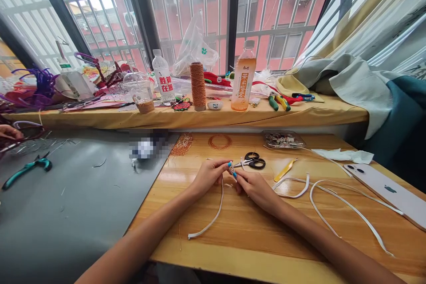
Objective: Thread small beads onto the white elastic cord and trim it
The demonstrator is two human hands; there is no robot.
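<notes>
Above the wooden table, my left hand [209, 174] and my right hand [255, 185] meet, fingertips nearly touching. Both are closed in a pinch on a white cord [218, 213], with a small whitish knot or loop showing between the blue-painted nails. One end of the cord hangs from under my left hand and curves down onto the table. Just behind my right hand lie black-handled scissors [254, 161], blades pointing toward my fingers. A yellow tool like tweezers [285, 170] rests further right. More white cord [353, 204] trails loosely beside my right forearm. My fingers hide the cord's exact shape.
A coil of copper wire [219, 142], a clear tray of small pieces [282, 139] and a phone [388, 191] lie on the table. Teal pliers [28, 169] are on the grey mat, near another person's hand [9, 133]. Bottles and a thread spool [198, 86] line the sill.
</notes>
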